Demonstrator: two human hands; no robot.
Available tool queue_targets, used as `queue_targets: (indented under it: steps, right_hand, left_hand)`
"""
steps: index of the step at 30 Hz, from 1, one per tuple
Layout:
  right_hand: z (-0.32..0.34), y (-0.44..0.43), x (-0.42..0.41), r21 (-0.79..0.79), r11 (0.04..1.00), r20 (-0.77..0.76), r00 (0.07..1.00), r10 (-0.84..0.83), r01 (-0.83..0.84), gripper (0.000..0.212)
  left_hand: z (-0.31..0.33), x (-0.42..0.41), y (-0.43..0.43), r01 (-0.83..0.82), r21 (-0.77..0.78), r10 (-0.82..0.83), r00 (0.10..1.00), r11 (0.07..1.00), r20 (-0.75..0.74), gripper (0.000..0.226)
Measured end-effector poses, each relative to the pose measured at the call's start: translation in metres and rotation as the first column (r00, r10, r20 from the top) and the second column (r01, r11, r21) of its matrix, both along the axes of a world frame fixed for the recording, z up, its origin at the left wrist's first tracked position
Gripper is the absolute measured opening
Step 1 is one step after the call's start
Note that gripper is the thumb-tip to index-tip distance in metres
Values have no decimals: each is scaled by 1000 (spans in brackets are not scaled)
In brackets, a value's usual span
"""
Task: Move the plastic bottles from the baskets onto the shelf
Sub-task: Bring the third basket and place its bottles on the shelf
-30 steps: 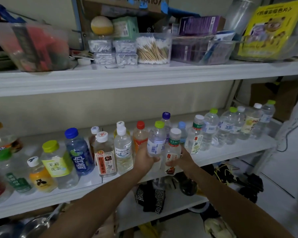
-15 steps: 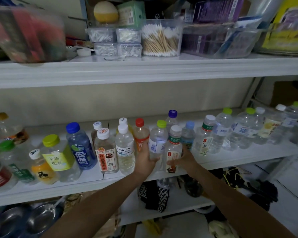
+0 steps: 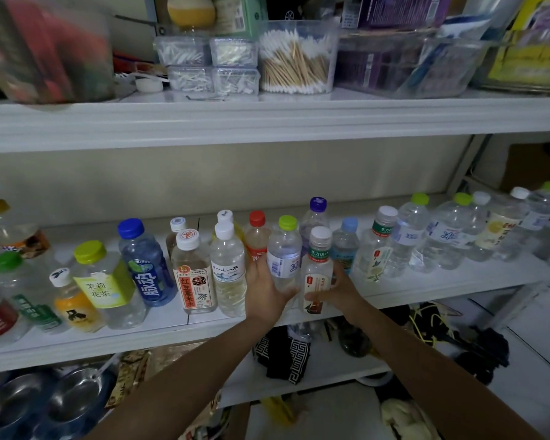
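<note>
Left neighbours: the blue bottle (image 3: 146,265), the red-label bottle (image 3: 192,274) and the clear white-capped bottle (image 3: 227,271) stand upright on the shelf (image 3: 442,285), exactly as they did a second ago.
Left hand: the left hand (image 3: 264,290) stays wrapped round the lower body of the green-capped bottle (image 3: 285,249), thumb in front and fingers behind.
Green-capped bottle: upright at the shelf's front, just beside the clear white-capped bottle and touching its partner.
Green-label bottle: the green-label bottle (image 3: 318,268) stands upright, slightly nearer the front edge than its partner.
Right hand: the right hand (image 3: 337,290) still clamps this bottle low down, fingers curled across its red-marked label.
Right neighbours: the pale-blue-capped bottle (image 3: 345,246) stands close behind, and a line of clear bottles runs on to the right.
Change: very little; over the last second both bottles have held their gap in the row, and only the viewpoint has shifted.
Contact: the bases probably rest on the board, though the fingers hide them.
Meaning: this pair seems placed, so letting go is the step in hand.
Baskets: out of view, so what remains cannot be told.
</note>
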State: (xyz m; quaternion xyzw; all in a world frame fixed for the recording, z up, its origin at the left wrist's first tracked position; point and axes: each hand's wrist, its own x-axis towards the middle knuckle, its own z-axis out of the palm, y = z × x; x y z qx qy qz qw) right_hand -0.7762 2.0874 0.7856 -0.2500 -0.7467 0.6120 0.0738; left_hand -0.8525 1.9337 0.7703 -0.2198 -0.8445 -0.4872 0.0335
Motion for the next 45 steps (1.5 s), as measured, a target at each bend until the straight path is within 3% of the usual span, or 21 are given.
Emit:
queue_targets:
  steps: [4, 13, 17, 22, 24, 30, 45]
  right_hand:
    - [1, -1, 0, 0, 1000, 0, 1000, -11, 11, 83]
    - [0, -4, 1, 21, 998, 23, 998, -51, 51, 85]
    - [0, -5, 1, 2, 998, 17, 998, -64, 64, 82]
    - [-5, -4, 1, 30, 998, 18, 999, -48, 48, 85]
    - [-10, -3, 2, 82, 996, 47, 999, -24, 20, 90]
    - [-17, 1, 3, 136, 990, 89, 995, -40, 27, 83]
    - [-26, 12, -18, 67, 995, 62, 995, -84, 80, 56]
  left_hand:
    - [3, 4, 4, -61, -73, 56, 996, 995, -70, 94]
    - [5, 8, 5, -58, -70, 56, 998, 996, -28, 76]
    - [0, 11, 7, -75, -59, 77, 997, 995, 27, 79]
    - [3, 17, 3, -72, -417, 90, 996, 906, 23, 79]
    - [3, 16, 2, -56, -462, 80, 996, 885, 32, 80]
    - [0, 10, 1, -41, -404, 90, 991, 914, 102, 65]
    - [3, -22, 9, 49, -406, 18, 987, 913, 160, 61]
